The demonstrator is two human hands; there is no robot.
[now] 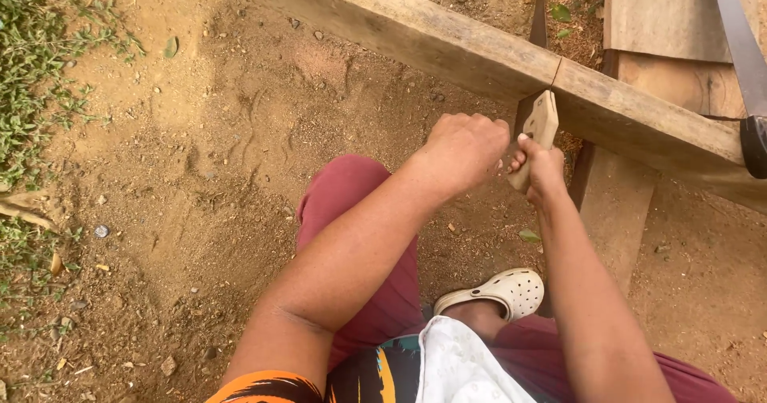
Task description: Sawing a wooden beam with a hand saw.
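**Two hands on a saw handle at a plank**

Grass (32, 91) edges the left of the frame. At centre, the left hand (467, 151) is a closed fist beside the right hand (543, 171), which is clamped on the wooden saw handle (539, 127). The blade sits in a cut in the plank (447, 39) running toward the upper right.

Free room: open sandy ground (240, 155) from 7 to 11 o'clock of the hands, unobstructed up to the grass edge (32, 91) at 9 o'clock. Obstacles: long wooden beam (447, 39) running from 12 to 3 o'clock, directly ahead of both hands; saw handle (537, 135) gripped between left hand (467, 149) and right hand (543, 171), its blade (538, 21) set in the beam's cut; upright board (615, 211) at 4 o'clock; stacked planks (663, 19) at 1 o'clock; raised knee (343, 191) and clog-shod foot (503, 291) at 6 o'clock
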